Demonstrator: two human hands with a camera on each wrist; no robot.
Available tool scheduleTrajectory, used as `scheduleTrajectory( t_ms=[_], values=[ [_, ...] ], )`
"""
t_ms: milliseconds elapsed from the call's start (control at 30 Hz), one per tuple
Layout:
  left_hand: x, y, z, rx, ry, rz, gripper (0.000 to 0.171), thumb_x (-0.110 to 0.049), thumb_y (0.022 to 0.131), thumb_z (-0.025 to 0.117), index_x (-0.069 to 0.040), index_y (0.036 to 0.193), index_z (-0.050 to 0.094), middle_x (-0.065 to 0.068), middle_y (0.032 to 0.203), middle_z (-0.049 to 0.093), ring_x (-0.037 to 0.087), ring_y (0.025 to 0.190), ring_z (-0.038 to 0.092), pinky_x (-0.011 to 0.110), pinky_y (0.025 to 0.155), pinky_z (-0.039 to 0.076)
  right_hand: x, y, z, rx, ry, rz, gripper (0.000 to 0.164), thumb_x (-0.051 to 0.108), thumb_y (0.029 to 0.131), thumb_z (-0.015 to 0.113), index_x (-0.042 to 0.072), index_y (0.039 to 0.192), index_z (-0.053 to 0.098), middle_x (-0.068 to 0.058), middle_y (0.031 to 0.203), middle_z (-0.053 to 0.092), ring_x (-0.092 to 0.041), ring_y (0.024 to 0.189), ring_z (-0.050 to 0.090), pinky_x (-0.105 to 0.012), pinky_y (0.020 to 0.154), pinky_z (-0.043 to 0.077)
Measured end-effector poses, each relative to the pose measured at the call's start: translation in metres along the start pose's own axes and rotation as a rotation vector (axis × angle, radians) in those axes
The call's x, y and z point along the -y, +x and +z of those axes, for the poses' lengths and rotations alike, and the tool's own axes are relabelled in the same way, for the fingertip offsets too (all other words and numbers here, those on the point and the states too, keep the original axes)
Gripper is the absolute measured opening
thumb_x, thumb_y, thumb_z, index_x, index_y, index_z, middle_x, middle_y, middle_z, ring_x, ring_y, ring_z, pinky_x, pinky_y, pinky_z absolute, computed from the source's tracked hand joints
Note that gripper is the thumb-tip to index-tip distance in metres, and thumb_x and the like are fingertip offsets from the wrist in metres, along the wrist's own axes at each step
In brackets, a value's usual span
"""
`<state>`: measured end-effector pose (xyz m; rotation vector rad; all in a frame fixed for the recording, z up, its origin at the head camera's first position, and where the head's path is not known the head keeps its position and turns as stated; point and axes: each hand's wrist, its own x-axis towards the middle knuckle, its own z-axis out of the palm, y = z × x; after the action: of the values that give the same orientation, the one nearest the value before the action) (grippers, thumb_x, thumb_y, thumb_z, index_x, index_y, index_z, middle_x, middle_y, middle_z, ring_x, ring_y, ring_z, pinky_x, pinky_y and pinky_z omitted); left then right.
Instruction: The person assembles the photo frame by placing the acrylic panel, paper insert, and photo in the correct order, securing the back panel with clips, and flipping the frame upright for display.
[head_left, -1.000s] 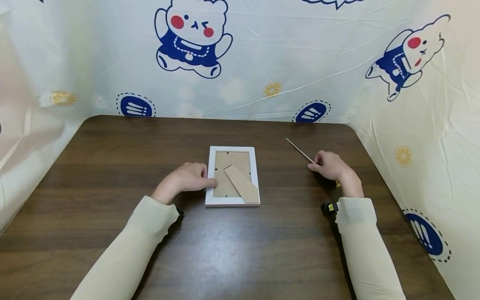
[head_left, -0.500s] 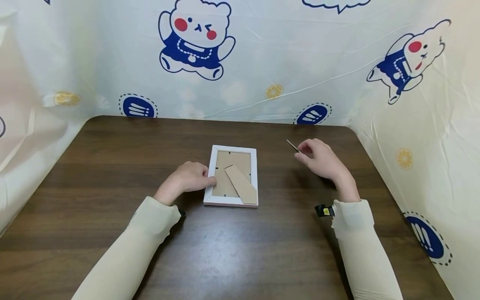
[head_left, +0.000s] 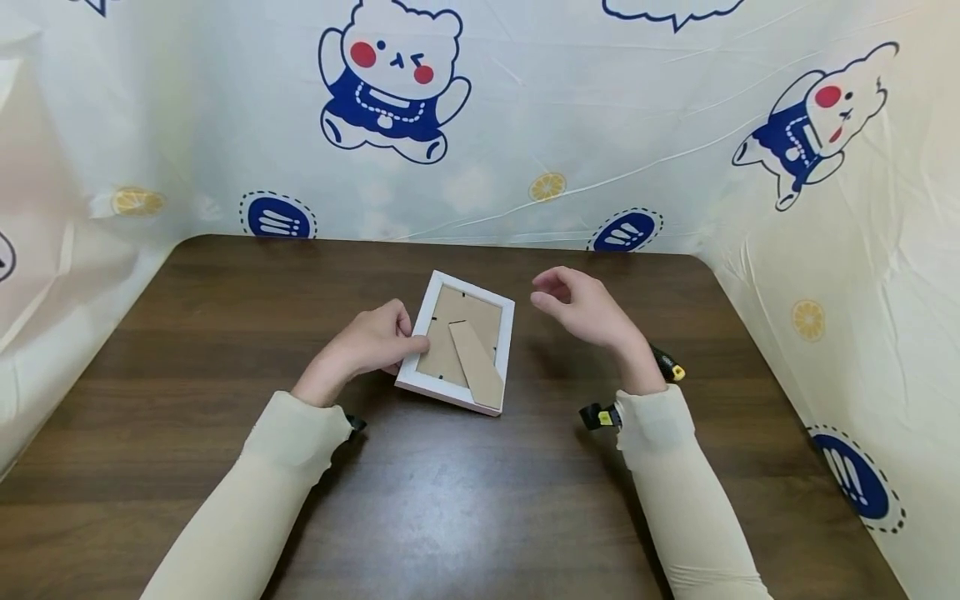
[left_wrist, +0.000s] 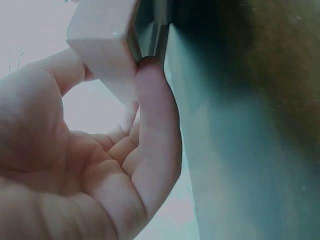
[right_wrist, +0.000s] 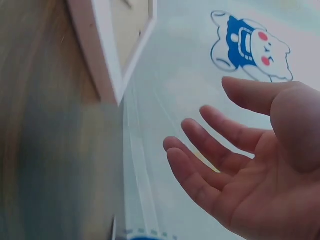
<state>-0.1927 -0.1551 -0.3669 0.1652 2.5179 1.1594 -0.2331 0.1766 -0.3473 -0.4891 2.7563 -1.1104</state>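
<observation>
A white photo frame (head_left: 506, 333) lies back side up in the head view, with a tan backing board (head_left: 442, 354) and a slanted tan stand leg (head_left: 476, 367) on it. My left hand (head_left: 367, 342) pinches its left rail, thumb on top and fingers beneath. The frame is turned and its left side is raised off the table. In the left wrist view the curled fingers (left_wrist: 157, 135) hold the frame's edge. My right hand (head_left: 588, 308) hovers to the right of the frame, fingers loosely bent and holding nothing. The right wrist view shows them apart from the frame.
A black-and-yellow tool handle (head_left: 666, 364), looking like a screwdriver's, lies behind the right wrist; its shaft is hidden in the head view. The brown wooden table (head_left: 450, 517) is bordered by a printed curtain (head_left: 495, 108) at the back and sides.
My right hand has let go of the thin-shafted tool and moved left toward the frame. My left hand has lifted the frame's left side and turned it slightly clockwise.
</observation>
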Motion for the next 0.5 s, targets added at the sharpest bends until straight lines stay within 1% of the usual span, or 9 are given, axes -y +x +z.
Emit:
scheduleTrajectory(
  t_ms=[67,167,300,400,500],
  values=[
    [0.000,0.001,-0.002,0.022,-0.060,-0.012,0.037,-0.024,0.095,0.071,0.001,0.113,0.051,0.017,0.101,0.063,0.021,0.081,0.074,0.037,0.074,0.064,0.006,0.004,0.006,-0.004,0.050,0.022,0.043,0.034,0.107,0.064,0.009,0.141,0.059,-0.011,0.134,0.066,-0.032,0.123,0.062,-0.051,0.105,0.053],
    [0.000,0.001,-0.006,0.061,-0.108,-0.011,0.046,-0.024,0.095,0.070,0.005,0.126,0.051,0.017,0.105,0.063,0.022,0.088,0.071,0.037,0.080,0.063,0.014,0.011,0.014,-0.005,0.135,0.054,0.045,0.037,0.107,0.063,0.010,0.143,0.057,-0.010,0.136,0.066,-0.036,0.120,0.066,-0.052,0.104,0.054],
    [-0.002,0.001,-0.009,0.087,-0.142,0.011,0.052,-0.022,0.095,0.069,0.006,0.134,0.051,0.017,0.108,0.065,0.024,0.092,0.069,0.037,0.083,0.062,0.021,0.017,0.023,0.002,0.246,0.079,0.051,0.037,0.107,0.065,0.009,0.148,0.053,-0.012,0.135,0.065,-0.042,0.117,0.068,-0.054,0.104,0.054],
    [-0.006,-0.001,-0.012,0.069,-0.147,0.030,0.052,-0.020,0.094,0.070,0.005,0.136,0.051,0.017,0.108,0.067,0.024,0.091,0.069,0.035,0.080,0.061,0.024,0.019,0.027,0.001,0.311,0.082,0.053,0.034,0.106,0.066,0.007,0.150,0.051,-0.014,0.134,0.063,-0.041,0.121,0.066,-0.056,0.103,0.054],
    [-0.010,-0.003,-0.014,0.016,-0.126,0.059,0.051,-0.018,0.093,0.069,0.003,0.136,0.053,0.016,0.106,0.068,0.022,0.088,0.068,0.032,0.074,0.059,0.024,0.019,0.029,-0.001,0.355,0.075,0.055,0.033,0.107,0.065,0.006,0.152,0.048,-0.016,0.135,0.062,-0.040,0.123,0.064,-0.055,0.101,0.055]
  ],
)
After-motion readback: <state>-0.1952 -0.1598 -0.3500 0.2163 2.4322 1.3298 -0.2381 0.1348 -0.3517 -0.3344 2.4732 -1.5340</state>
